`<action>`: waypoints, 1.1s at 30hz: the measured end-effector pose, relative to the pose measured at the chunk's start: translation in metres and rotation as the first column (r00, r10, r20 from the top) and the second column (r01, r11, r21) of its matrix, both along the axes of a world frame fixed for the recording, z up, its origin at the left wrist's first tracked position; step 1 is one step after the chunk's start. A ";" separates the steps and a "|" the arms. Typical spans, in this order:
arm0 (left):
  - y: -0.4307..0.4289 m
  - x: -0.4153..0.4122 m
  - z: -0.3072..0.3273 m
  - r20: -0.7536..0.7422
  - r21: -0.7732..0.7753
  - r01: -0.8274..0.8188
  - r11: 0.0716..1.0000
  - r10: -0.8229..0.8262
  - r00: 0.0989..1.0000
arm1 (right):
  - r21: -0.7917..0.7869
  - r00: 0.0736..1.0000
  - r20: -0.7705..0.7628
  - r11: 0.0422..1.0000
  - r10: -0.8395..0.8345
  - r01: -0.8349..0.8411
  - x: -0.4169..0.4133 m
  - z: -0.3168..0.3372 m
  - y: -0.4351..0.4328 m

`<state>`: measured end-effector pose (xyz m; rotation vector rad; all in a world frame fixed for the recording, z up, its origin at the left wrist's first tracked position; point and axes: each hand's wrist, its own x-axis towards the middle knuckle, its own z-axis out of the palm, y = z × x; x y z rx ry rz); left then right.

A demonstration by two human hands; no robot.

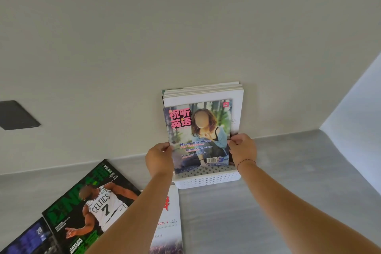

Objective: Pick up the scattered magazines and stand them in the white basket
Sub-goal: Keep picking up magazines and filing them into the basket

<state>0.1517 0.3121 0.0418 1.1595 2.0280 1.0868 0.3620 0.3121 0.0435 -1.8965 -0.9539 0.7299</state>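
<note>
Pinching the magazine by its side edges with your left hand and right hand, lower it straight into the white basket, upright against the standing magazines.

Both arms reach forward, left hand and right hand pinching opposite edges of the magazine with curled fingers.

Probably a home, though it could be an office: bare off-white wall with a dark plate, grey surface, leisure magazines, white basket.
</note>
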 end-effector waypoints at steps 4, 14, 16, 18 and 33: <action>-0.001 -0.001 0.007 0.048 -0.001 0.047 0.999 -0.047 0.998 | -0.047 0.999 0.048 0.999 -0.018 0.021 -0.004 0.002 -0.001; -0.075 -0.077 -0.016 0.000 -0.068 -0.047 0.997 0.047 0.999 | 0.214 0.999 -0.016 0.976 0.036 -0.032 -0.080 0.007 -0.083; -0.098 -0.104 -0.025 -0.032 -0.086 -0.084 0.993 0.082 0.996 | 0.158 0.992 -0.060 0.982 0.114 -0.103 -0.109 0.001 -0.103; -0.120 -0.133 -0.032 -0.102 -0.129 -0.128 0.983 0.115 0.988 | 0.036 0.975 -0.150 0.987 0.163 -0.160 -0.136 -0.008 -0.117; -0.211 -0.217 -0.057 0.294 -0.398 -0.344 0.850 0.474 0.830 | -0.342 0.750 0.075 0.724 0.657 -0.599 -0.241 -0.043 -0.109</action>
